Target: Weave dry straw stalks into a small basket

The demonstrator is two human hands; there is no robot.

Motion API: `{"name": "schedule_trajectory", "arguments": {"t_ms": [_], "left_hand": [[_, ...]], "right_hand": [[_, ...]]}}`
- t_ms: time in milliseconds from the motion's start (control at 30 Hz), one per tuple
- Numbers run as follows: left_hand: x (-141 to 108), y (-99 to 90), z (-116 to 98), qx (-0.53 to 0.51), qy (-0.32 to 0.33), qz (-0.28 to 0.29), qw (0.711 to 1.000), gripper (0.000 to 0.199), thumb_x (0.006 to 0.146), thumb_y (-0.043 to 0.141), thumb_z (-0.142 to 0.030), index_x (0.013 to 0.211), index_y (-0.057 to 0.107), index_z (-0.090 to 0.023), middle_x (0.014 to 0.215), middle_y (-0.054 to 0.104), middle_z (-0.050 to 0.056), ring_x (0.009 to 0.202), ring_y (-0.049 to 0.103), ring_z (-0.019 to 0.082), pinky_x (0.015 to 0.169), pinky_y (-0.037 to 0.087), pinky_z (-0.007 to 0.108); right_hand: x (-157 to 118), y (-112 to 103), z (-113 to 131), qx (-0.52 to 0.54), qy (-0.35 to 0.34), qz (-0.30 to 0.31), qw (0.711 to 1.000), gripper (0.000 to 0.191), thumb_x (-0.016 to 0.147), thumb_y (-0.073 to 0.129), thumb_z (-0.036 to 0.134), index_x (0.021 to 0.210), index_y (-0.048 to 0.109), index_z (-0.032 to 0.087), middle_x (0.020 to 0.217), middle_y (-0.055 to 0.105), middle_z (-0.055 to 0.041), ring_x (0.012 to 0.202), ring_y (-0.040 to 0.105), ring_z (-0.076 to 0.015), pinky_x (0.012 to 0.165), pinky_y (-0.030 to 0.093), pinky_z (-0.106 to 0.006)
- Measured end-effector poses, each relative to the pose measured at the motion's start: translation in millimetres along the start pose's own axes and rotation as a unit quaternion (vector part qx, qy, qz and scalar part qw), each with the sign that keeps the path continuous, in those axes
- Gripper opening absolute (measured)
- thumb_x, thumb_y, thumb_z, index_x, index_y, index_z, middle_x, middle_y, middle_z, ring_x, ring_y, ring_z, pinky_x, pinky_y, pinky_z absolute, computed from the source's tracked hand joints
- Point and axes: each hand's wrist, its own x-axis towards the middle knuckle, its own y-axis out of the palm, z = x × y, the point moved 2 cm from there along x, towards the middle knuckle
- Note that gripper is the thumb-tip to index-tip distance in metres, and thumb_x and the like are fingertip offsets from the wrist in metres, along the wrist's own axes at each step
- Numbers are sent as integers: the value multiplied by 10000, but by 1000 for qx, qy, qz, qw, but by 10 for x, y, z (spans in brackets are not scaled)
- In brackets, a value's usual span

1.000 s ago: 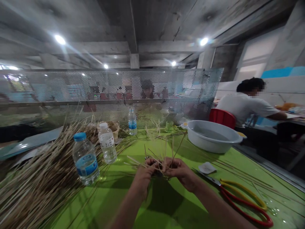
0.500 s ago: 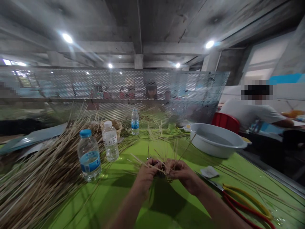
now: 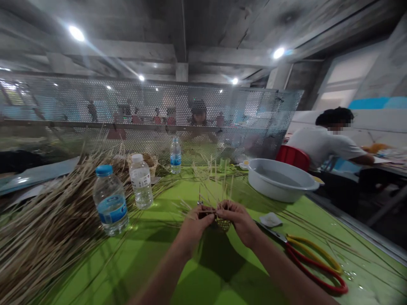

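Observation:
A small, partly woven straw basket [image 3: 223, 224] is held just above the green table, with loose pale strands sticking up and out from it. My left hand [image 3: 197, 222] is closed, its thumb and fingers pinching strands at the basket's left side. From the other side, my right hand [image 3: 237, 217] grips the basket's upper edge between thumb and fingers. The two sets of fingertips nearly meet, and they hide much of the weave.
Loose straw [image 3: 57, 216] is heaped at the left, beside a blue-capped bottle [image 3: 112, 207] and a white-capped bottle [image 3: 141, 184]. Red-and-yellow-handled scissors [image 3: 313, 254] and a grey basin [image 3: 282, 184] stand at the right. A perforated metal screen [image 3: 152, 114] crosses behind. A seated person [image 3: 324, 142] is beyond the basin.
My view has shifted, so the table things appear farther left and higher. My hands have drawn closer together on the basket, and the left fingers now pinch nearer its middle.

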Motion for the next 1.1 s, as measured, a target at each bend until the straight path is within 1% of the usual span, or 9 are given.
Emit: {"name": "schedule_trajectory", "arguments": {"t_ms": [67,200,267,400,533,667,833,1000,1100], "left_hand": [[-4,22,-14,23,9,-2,1000,322,571,859,-337,769,673,-164,754,678,15,748,587,165,713,448,262],[28,3,-15,56,37,-31,997,309,664,779,-438,736,642,-171,705,624,-3,694,540,149,671,418,254],[50,-16,-18,68,47,-38,996,314,672,758,-455,713,621,-176,681,603,-10,675,519,148,663,407,257],[68,-30,-38,116,49,-34,992,282,689,723,-432,730,595,-184,691,588,-16,693,518,159,685,404,270],[53,-18,-55,152,54,-29,986,189,731,660,-357,764,585,-187,747,607,2,761,540,181,743,415,295],[39,-10,-52,173,67,-25,982,126,772,611,-317,772,569,-198,743,603,4,752,536,187,726,418,299],[52,-10,-26,160,84,-35,983,109,769,615,-304,776,572,-204,769,629,18,784,580,209,763,449,321],[51,20,-26,128,67,-29,989,162,754,638,-313,858,623,-190,870,689,53,891,617,232,845,469,345],[33,50,-57,126,71,-14,989,135,770,631,-303,833,619,-185,931,697,62,895,618,215,863,465,333]], "right_hand": [[5,-6,7,-4,-4,-7,1000,273,596,840,343,652,646,159,611,593,12,593,478,-123,589,338,-257],[12,-6,1,-2,-3,-1,1000,296,593,847,360,656,640,159,615,585,21,595,473,-115,596,337,-253],[18,-8,-21,-7,2,5,1000,303,600,850,373,679,655,155,634,598,15,608,484,-117,608,345,-254],[20,-10,-62,6,15,-1,1000,299,620,845,380,692,665,152,631,604,11,594,489,-115,596,351,-253],[10,6,-43,21,20,-25,999,302,584,860,368,664,661,155,633,619,4,606,504,-121,591,355,-249],[-4,42,5,7,22,-19,1000,348,565,867,401,673,647,154,631,615,2,591,506,-120,586,361,-251],[-24,81,9,-21,19,-7,1000,449,491,909,370,753,604,171,681,636,11,609,531,-127,573,380,-244],[-15,80,-49,-43,20,-18,999,445,498,889,428,714,606,161,617,608,14,555,500,-118,529,358,-243],[-14,90,-46,-34,13,-18,999,407,531,870,443,662,608,160,581,579,20,546,493,-113,539,364,-247]]}}
